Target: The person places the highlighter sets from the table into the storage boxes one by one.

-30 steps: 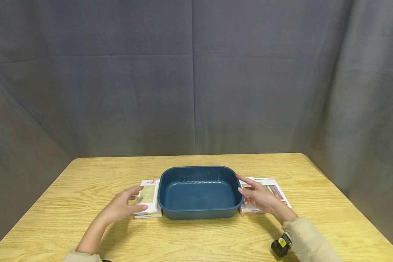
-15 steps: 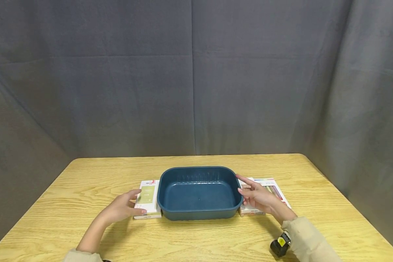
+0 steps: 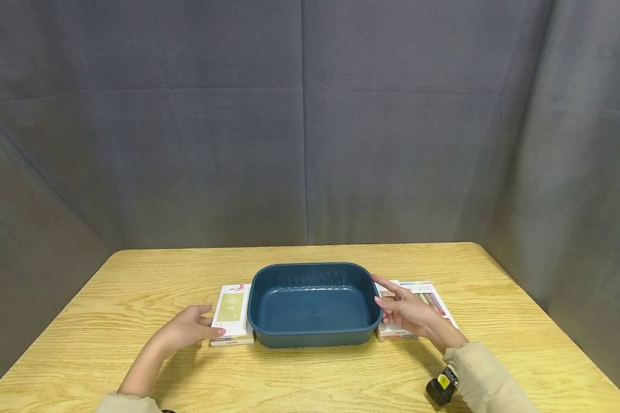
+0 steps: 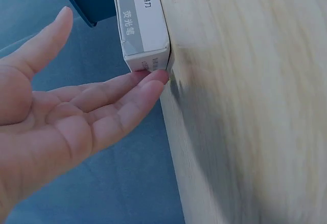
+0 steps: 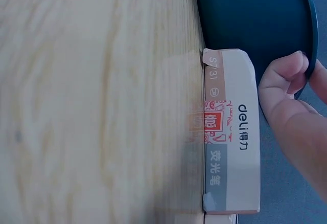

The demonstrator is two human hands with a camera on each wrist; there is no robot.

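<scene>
A dark blue plastic bin stands in the middle of the table, with nothing inside. My right hand holds its right rim, thumb over the edge and the other fingers against the outer wall. Left of the bin lies a white and green highlighter box. Beside that box is my left hand, fingers spread and extended. Its fingertips touch the end of the box in the left wrist view, while the thumb stays apart. Under my right hand lies another highlighter box, partly covered in the head view.
A white box with a window showing coloured pens lies at the right, partly behind my right hand. The wooden table ends at a grey curtain, which also runs along both sides.
My left hand has drawn back a little to the left, from over the highlighter box to its near left side. My right hand, the bin and the boxes look nearly unmoved.
</scene>
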